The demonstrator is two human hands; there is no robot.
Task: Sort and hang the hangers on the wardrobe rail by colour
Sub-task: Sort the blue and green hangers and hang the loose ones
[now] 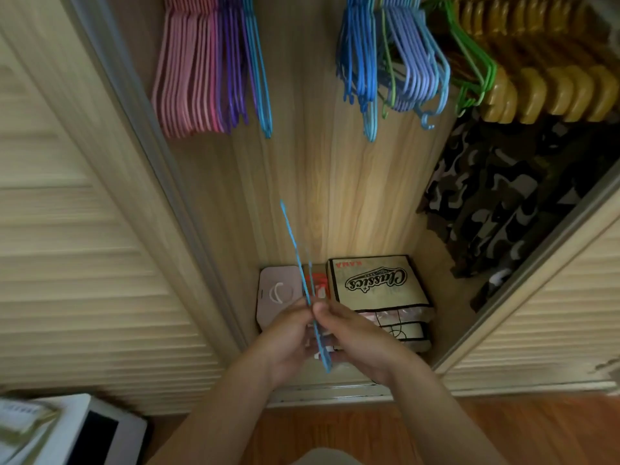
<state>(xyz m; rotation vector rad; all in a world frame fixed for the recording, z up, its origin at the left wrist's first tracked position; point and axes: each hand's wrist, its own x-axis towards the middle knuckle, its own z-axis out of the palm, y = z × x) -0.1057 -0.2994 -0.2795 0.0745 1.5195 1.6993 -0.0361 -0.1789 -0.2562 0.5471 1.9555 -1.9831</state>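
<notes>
A light blue hanger (297, 260), seen edge-on, stands tilted in front of the open wardrobe. Both hands hold its lower part: my left hand (288, 340) grips it from the left and my right hand (355, 337) pinches it from the right. Up on the rail hang several pink hangers (188, 72), purple hangers (231, 62) and light blue hangers (258, 68) on the left. After a gap come blue hangers (360, 62), lilac hangers (409, 58), green hangers (469, 62) and wooden hangers (550, 82).
Louvred doors stand at the left (84, 246) and the right (543, 313). On the wardrobe floor lie a pink box (275, 290) and a "Classics" bag (375, 283). Camouflage clothes (510, 203) hang at the right. A white object (87, 431) sits at the bottom left.
</notes>
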